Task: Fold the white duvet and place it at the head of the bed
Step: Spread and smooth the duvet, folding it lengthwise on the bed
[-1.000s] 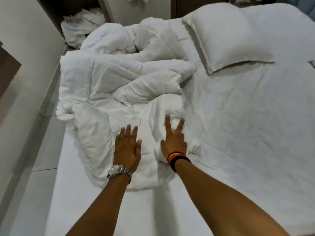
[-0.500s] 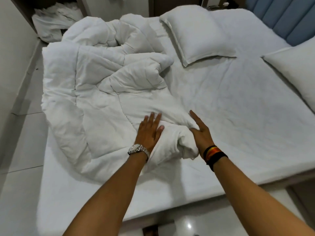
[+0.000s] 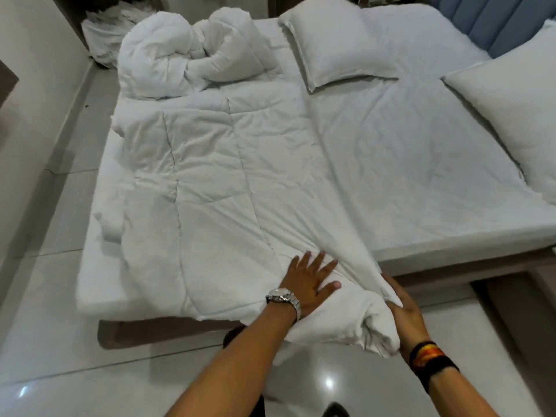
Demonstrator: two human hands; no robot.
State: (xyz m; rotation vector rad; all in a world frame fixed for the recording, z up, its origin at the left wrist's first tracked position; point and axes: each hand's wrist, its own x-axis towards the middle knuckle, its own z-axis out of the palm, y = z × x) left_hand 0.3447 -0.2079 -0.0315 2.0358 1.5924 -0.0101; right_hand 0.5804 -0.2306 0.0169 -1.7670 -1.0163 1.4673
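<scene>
The white duvet lies stretched along the left half of the bed, still bunched in a heap at its far end. Its near corner hangs over the bed's edge as a rolled bundle. My left hand, with a silver watch, rests flat on that corner with fingers spread. My right hand, with dark wristbands, grips the bundled corner from the right side; cloth hides its fingers.
Two white pillows lie toward the blue headboard on the right: one at the back, one at the right edge. A pile of white linen sits on the floor at the back left. Glossy tiled floor surrounds the bed.
The duvet has been dragged toward me and spread out flatter; its corner now hangs past the bed's edge. Both hands moved back with it, and the view has pulled away from the bed.
</scene>
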